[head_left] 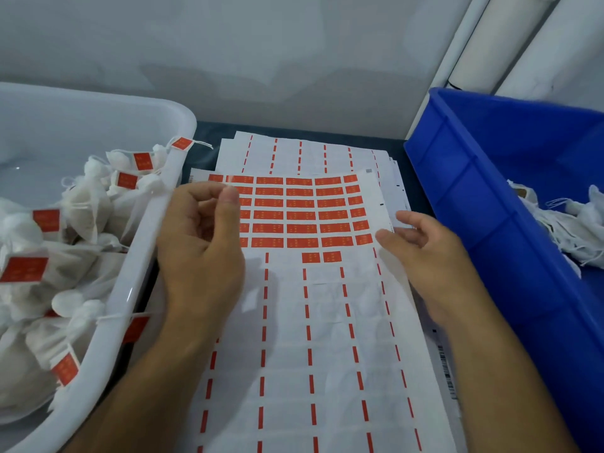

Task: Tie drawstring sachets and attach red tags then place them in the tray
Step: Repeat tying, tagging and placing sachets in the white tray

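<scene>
The sticker sheet lies at centre, its remaining red tags grouped in the upper half. Left hand: raised over the sheet's left edge, thumb and forefinger pinched together; whether a tag sits between them cannot be told. Right hand: relaxed, fingers straight, fingertips touching the sheet's right edge. White tray at 9 o'clock holds tagged sachets. Blue bin at 3 o'clock holds untagged sachets.

A plain pale grey wall rises behind the dark desk; white cylindrical pipes stand at right.
</scene>
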`<state>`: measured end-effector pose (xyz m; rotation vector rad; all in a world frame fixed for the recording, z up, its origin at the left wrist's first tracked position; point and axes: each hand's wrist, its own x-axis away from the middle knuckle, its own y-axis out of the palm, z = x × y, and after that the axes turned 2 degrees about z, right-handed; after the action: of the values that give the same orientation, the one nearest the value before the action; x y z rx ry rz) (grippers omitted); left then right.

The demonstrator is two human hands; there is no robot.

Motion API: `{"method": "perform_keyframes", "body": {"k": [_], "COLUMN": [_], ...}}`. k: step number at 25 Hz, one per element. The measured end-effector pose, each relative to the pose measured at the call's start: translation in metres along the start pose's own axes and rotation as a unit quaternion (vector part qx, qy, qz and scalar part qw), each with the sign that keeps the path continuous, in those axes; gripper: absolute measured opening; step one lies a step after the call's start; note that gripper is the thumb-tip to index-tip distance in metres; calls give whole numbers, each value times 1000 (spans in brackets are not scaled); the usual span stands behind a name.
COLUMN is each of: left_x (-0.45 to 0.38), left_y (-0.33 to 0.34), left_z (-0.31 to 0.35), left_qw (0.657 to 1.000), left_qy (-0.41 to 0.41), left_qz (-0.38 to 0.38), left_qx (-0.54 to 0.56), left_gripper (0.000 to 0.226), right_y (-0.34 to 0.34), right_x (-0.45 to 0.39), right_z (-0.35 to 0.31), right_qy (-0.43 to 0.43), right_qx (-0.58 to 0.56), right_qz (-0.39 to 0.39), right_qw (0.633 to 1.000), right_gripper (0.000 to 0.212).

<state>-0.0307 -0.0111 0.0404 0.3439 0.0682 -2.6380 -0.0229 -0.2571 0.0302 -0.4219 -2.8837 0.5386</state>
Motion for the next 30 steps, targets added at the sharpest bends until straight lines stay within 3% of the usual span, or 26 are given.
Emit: {"method": "perform_keyframes", "body": {"k": [5, 8, 10, 11, 13, 15, 20, 24, 30], "left_x": [10, 18, 24, 27, 32, 33, 31, 32, 33], "left_y": [4, 6, 9, 11, 14, 14, 14, 15, 16], "left_z": [-5, -5, -9, -9, -7, -11, -15, -14, -16], "left_qw": [991, 957, 918, 910, 916, 914, 917, 928, 925], "left_qy": [80, 219, 309, 299, 193, 135, 113, 74, 121], "left_qz": [-38, -53, -124, -172, -239, -248, -250, -253, -221], "left_qx": [-99, -183, -215, -231, -259, -290, -290, -262, -285], "left_gripper": [13, 33, 33, 34, 45, 60, 64, 65, 51], "right_y": [-6, -4, -4, -3, 1, 7, 15, 24, 35], "right_x": [6, 7, 8, 9, 11, 14, 21, 27, 36], "right_z": [-4, -4, -5, -5, -6, -8, -12, -13, -17], "right_qy": [96, 94, 100, 105, 117, 117, 85, 78, 48], "right_qx": [-72, -105, -154, -177, -202, -204, -214, -205, -164], "right_qz": [-177, -190, -185, -186, -191, -190, -188, -166, -141], "right_qw": [977, 972, 965, 961, 953, 953, 955, 961, 975], "right_gripper": [26, 23, 19, 17, 16, 18, 29, 25, 37]}}
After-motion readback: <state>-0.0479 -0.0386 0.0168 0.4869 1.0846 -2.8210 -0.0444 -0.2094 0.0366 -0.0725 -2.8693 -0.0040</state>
